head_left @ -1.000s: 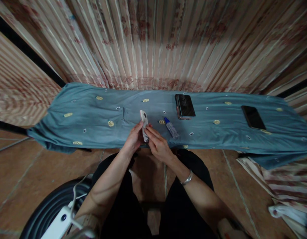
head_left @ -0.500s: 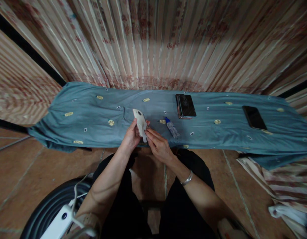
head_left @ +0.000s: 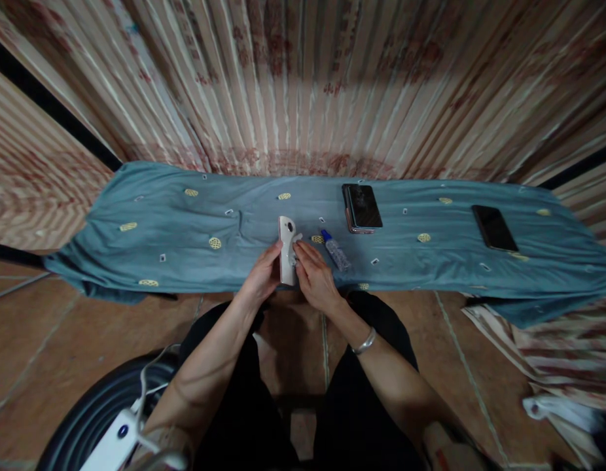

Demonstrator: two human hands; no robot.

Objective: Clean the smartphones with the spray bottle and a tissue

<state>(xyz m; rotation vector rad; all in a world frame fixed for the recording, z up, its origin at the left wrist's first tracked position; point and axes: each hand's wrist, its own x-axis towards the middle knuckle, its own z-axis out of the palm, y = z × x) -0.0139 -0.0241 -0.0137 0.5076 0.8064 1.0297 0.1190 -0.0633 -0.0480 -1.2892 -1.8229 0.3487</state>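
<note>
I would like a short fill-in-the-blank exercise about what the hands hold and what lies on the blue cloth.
1. Both hands hold a white ____ between them.
2. The small bottle beside the right hand has a ____ cap.
3. The left hand is above the near edge of the ____ cloth.
4. The lone dark phone lies to the ____ of the stacked phones.

Missing words: phone; blue; blue; right

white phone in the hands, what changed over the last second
The white phone was turned in the grip: half a second ago its top leaned toward the left, now it stands nearly upright. The left hand has held its left edge throughout, and the right hand has stayed on its right side, fingers now higher up. The small bottle, the stacked phones and the black phone lie where they did on the blue cloth.
</note>
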